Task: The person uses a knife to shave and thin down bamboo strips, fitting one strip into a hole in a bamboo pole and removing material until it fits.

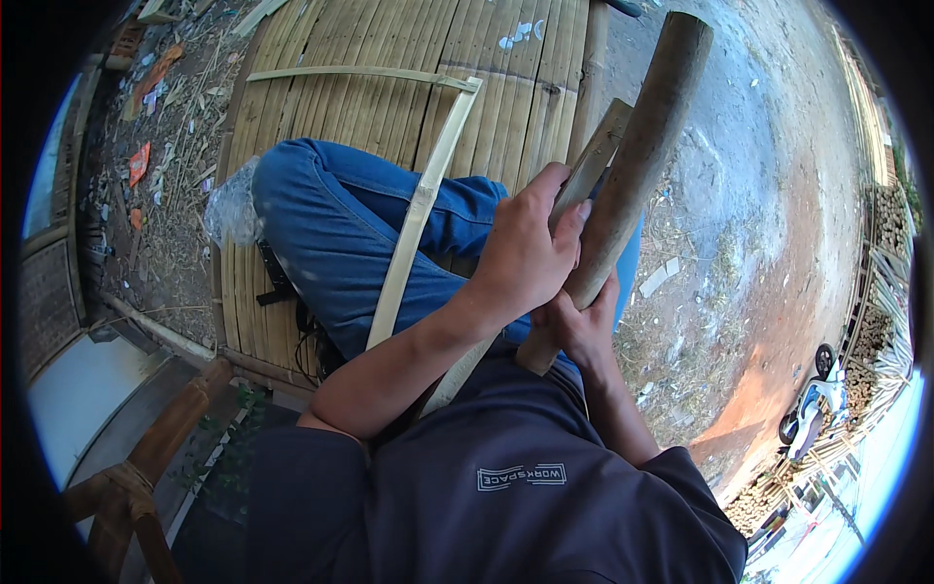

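Observation:
My left hand (530,238) is closed around a narrow flat piece of split bamboo (595,156), its thumb along the side. Right beside that piece, a thick round brown pole (647,146) slants up and away to the right. My right hand (589,326) wraps the pole's near end, just below my left hand. A light wooden end (535,352) shows under my right hand; whether it belongs to the piece in my left hand is hidden. Across my jeans rests a long pale bamboo strip (418,209). Another strip end (457,378) emerges beneath my left forearm.
I sit cross-legged on a bamboo-slat platform (379,117). A thin strip (350,70) lies on it, meeting the long strip's far end. Clear plastic (233,204) sits by my left knee. Littered ground is at left, bare dirt at right, with a motorbike (812,404) and stacked poles beyond.

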